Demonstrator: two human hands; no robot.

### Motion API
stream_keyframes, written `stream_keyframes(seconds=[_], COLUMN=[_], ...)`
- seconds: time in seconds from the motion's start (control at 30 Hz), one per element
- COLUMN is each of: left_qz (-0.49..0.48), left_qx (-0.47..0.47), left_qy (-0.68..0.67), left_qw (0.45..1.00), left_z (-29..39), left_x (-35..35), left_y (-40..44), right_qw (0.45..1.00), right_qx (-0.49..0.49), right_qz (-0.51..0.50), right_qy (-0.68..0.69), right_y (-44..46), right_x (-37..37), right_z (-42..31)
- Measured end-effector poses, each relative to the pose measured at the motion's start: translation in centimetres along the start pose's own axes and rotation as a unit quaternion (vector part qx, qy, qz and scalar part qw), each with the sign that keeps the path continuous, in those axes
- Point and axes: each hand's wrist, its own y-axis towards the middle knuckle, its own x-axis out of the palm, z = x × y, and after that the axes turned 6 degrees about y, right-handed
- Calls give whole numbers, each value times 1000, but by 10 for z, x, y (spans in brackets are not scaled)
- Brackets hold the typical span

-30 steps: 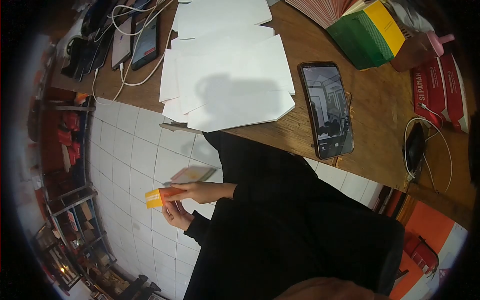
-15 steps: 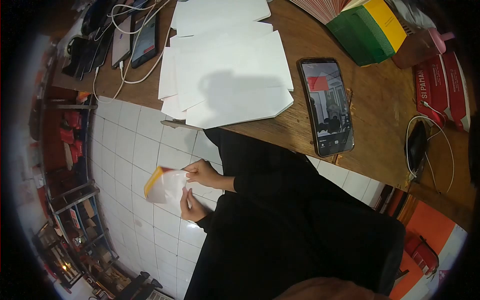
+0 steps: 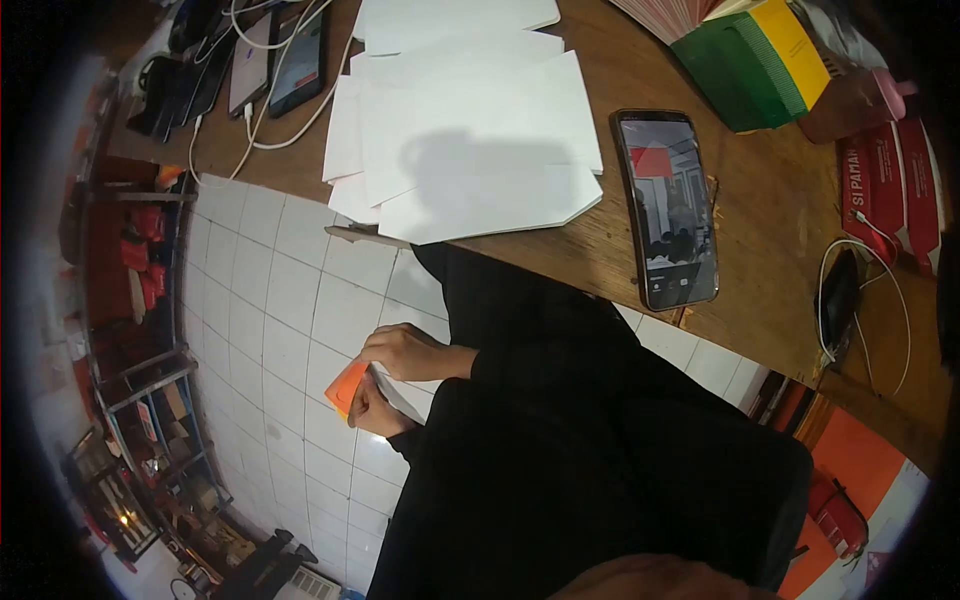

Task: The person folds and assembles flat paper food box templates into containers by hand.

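Over the tiled floor, left of my lap, both my hands are on a folded sheet of glossy card point(image 3: 345, 388). Orange shows on its outer face, with a yellow strip at the lower edge, and a white part sticks out behind the fingers. My left hand point(image 3: 375, 410), the lower one, pinches the card between thumb and fingers. Above it, my right hand point(image 3: 405, 352) has its fingers closed along the card's top edge. Part of the card is hidden behind the hands.
A wooden table point(image 3: 765, 270) bears a stack of white die-cut sheets point(image 3: 480, 130), a phone with a lit screen point(image 3: 668, 215), a green and yellow box point(image 3: 750, 70), red packaging point(image 3: 890, 185) and cabled phones point(image 3: 298, 65). Shelves point(image 3: 150, 400) stand at the left.
The card has turned and been folded: its white side faced me before, now the orange face shows. My hands have come closer together, and the view has shifted slightly.
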Motion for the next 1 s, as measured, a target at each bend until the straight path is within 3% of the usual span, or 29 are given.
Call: stream_keyframes(seconds=[0.07,0.13,0.33,0.57,1.0], left_qz=[-20,-17,-21,-38,-67], left_qx=[-10,30,-35,6,26], left_qy=[2,-111,-124,-148,-155], left_qw=[1000,993,991,988,985], left_z=[-9,-13,-25,-27,-24], left_x=[-5,-4,-14,-4,-16], left_y=[2,3,4,5,3], right_qw=[1000,999,999,998,975], right_qx=[1,5,29,-20,111], right_qz=[-20,-37,-45,3,-50], right_qy=[-9,-12,6,56,184], right_y=[0,0,-1,1,-3], right_x=[-2,-3,1,0,-3], right_z=[-2,-3,1,-1,-5])
